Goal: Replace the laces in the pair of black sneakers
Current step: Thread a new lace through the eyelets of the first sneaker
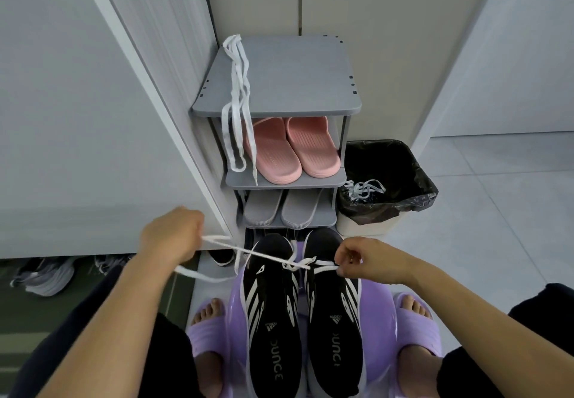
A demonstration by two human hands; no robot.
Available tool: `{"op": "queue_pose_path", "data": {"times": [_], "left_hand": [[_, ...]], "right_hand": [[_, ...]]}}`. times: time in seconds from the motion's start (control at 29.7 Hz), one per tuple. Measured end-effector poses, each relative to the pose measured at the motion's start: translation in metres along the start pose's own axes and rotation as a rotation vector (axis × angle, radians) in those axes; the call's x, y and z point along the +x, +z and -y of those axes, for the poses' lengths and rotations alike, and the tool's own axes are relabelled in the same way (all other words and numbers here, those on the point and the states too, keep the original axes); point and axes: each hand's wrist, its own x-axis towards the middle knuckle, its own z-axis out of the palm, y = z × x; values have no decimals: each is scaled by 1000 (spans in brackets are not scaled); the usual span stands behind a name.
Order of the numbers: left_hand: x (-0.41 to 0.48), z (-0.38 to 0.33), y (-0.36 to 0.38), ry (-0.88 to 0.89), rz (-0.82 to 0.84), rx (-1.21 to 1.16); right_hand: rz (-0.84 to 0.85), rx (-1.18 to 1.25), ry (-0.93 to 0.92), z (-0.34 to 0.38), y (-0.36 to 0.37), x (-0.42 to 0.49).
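Sneakers rest on the purple stool. I clamp left hand and right hand on 1 white lace; lacing barely begun, spare lace waits on the rack.

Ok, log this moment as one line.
left hand: pulling white lace | right hand: pinching lace at right sneaker | spare lace: on rack

Lace: flat woven cloth. Stool: glossy purple plastic. Pink slippers: matt, ribbed. Bin liner: crinkled shiny film.
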Motion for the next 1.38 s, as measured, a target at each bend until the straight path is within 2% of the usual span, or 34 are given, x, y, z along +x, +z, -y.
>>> {"op": "queue_pose_path", "data": {"times": [0.07,0.1,0.24,0.34,0.4,0.47,0.64,0.81,0.88,0.98,1.08,1.25,1.38], "left_hand": [[-4,-4,5,54,100,81],[-6,-14,9,132,107,34],[-21,-73,19,470,34,-434],[-25,-103,36,555,64,-432],[-25,-112,49,551,114,-367],[-24,-115,54,517,142,-405],[-20,-112,54,373,276,-781],[-18,-107,55,238,391,-1026],[-17,-106,55,205,438,-1055],[-20,-109,56,187,490,-1084],[-20,-110,59,191,449,-1086],[-16,-105,63,39,480,-1081],[-19,-110,64,140,445,-996]], "right_hand": [[22,-48,-12,1,2,1],[24,-76,-19,1,3,2],[-20,-181,-67,2,5,3],[-56,-239,-92,2,6,4],[-90,-326,-128,2,6,3],[-89,-337,-137,3,4,2],[-130,-404,-196,4,6,2],[-133,-136,-100,11,5,2],[-91,-82,-72,12,4,2],[-47,-141,-55,13,6,5],[-49,-66,3,12,6,9],[-43,36,71,8,12,11],[-132,204,53,12,15,11]]}}
